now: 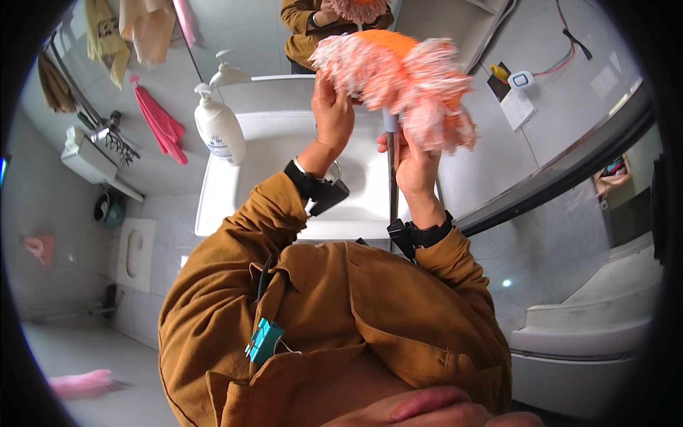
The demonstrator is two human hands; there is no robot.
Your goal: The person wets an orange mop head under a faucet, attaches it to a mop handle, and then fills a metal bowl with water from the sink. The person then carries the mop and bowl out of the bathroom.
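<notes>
A mop head [373, 74] with an orange back and pink-and-white fringe is raised over the far side of a white washbasin [267, 133]. Its fringe is slightly blurred. My left hand [333, 115] grips the left edge of the fringe, its fingertips partly hidden there. My right hand [416, 168] is around the mop's pole [392, 181] just below the head, fingers showing on both sides; hanging fringe covers part of this hand. The pole runs down over the basin toward my chest.
A white pump bottle [220, 128] stands on the basin's left rim. Behind the basin a mirror [240, 32] reflects me and the mop. Pink gloves [160, 125] and towels [147, 29] hang at left, near a squat toilet [136, 253]. A dark-edged frame [560, 176] stands at right.
</notes>
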